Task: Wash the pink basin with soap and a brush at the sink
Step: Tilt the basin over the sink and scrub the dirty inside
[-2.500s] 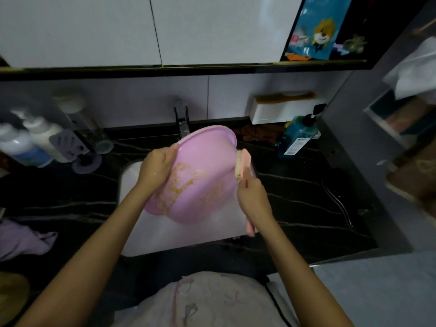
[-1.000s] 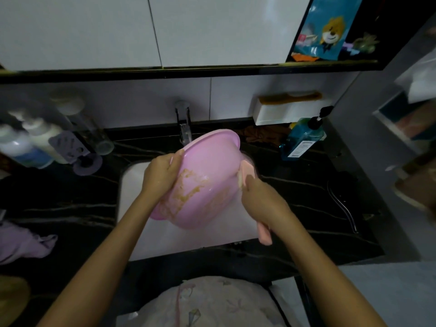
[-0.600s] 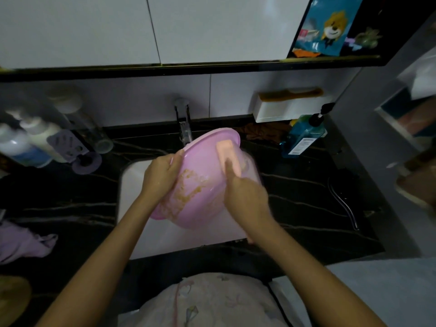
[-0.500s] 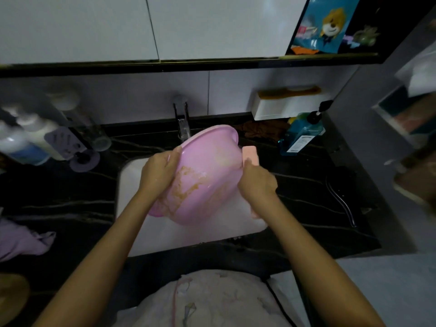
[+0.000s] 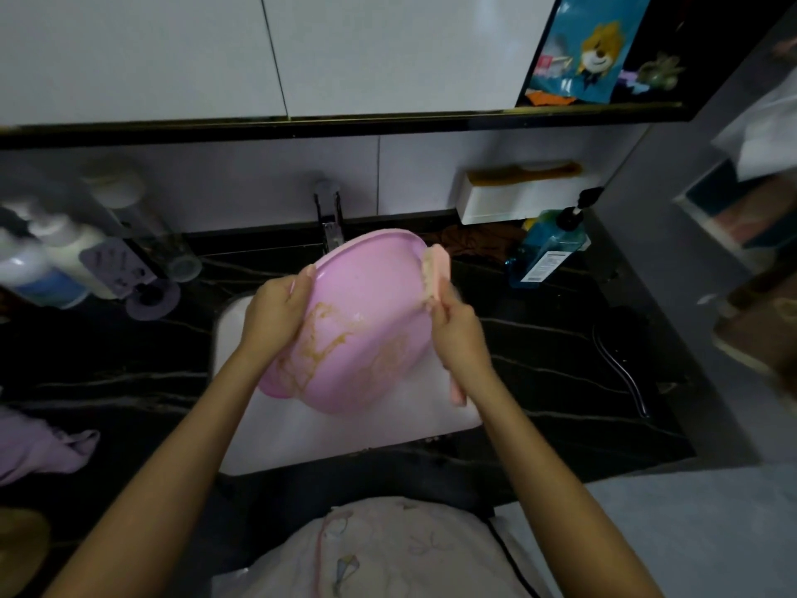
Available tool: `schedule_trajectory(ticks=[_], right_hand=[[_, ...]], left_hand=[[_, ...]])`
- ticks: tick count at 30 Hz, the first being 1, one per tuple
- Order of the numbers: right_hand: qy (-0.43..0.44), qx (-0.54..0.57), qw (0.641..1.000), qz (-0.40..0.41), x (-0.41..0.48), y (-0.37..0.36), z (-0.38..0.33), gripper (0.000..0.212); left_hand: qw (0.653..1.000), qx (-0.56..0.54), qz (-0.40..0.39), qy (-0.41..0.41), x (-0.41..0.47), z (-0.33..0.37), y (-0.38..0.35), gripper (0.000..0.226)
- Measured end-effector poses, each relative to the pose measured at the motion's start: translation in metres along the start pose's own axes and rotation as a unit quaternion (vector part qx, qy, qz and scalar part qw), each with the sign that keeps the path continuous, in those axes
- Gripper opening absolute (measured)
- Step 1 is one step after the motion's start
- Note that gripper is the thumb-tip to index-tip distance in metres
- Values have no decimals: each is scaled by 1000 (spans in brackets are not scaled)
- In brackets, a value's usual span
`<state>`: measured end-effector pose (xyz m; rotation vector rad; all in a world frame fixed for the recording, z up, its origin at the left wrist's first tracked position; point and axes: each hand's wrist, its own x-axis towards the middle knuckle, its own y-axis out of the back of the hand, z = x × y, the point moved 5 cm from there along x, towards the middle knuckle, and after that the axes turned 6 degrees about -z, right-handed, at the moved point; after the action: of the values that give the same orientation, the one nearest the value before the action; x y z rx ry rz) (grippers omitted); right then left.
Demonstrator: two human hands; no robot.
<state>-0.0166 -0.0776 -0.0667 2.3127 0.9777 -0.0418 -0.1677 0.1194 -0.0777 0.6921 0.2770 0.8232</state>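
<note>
Left hand (image 5: 276, 308): fingers curled over the rim of the pink basin (image 5: 366, 330) at its nine o'clock, gripping it. The basin is held clear above the white sink (image 5: 371, 438), tilted, with its outer wall turned toward the person. That wall carries brownish streaks from the centre down to seven o'clock; whether they are soap or dirt, I cannot tell. Brush (image 5: 436, 269): bristle head pressed against the rim at two o'clock, handle running down toward five o'clock. Right hand (image 5: 459, 334): closed round that handle, just beside the basin wall.

Assessment of the step in hand: scrubbing of the outer wall and rim. To do it well, the left grip should brace against the push of the bristles. Strokes should follow the curve of the rim, and the basin should be turned so that the streaked patch comes under the brush. The wet plastic is likely slippery, and a one-sided hold at the rim is the weak point.

Edges and room: at nine o'clock of the sink stand pump bottles (image 5: 64, 261) and, lower, a purple cloth (image 5: 39, 446), both well apart. The faucet (image 5: 330, 222) at twelve o'clock sits just behind the basin's rim and is the tightest spot. On the dark surface (image 5: 539, 351) a blue bottle (image 5: 545, 252) stands at two o'clock, near the brush head. A dark hose (image 5: 621, 364) lies at three o'clock, well apart. Open room lies downward, into the sink.
</note>
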Motion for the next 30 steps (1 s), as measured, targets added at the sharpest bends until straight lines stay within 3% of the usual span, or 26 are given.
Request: schedule_trajectory(ticks=[4,6,8,10,15,19,23,27,30], right_hand=[[162,-186,966,-81,-46,-39,-12,54],[117,-198,973,-25,-20,-25,4,52],[11,-42,999,28,5,-6,16,46],[-24,13,998,49,-4,-5,14,45],[136,-198,969,-63,-53,-37,-17,54],[35,-273,961,-27,-14,-9,-32,53],[72,-372,920,-99,-31,-34,-58,60],[49,-351,933,-59,-4,-16,-48,59],[57,-345,935,-64,19,-2,-30,51]], left_hand=[[1000,2,-17,-4,5,4,-4,60],[1000,0,-19,-5,7,5,-5,61],[1000,-1,-11,-8,8,3,-2,61],[1000,1,-8,-9,9,2,0,61],[1000,-1,-28,-3,9,10,-9,59],[999,-32,-29,12,9,9,-9,67],[998,-58,-32,13,5,10,-8,61],[999,-47,0,-3,-13,-8,6,41],[995,-60,80,-4,-37,-34,18,40]])
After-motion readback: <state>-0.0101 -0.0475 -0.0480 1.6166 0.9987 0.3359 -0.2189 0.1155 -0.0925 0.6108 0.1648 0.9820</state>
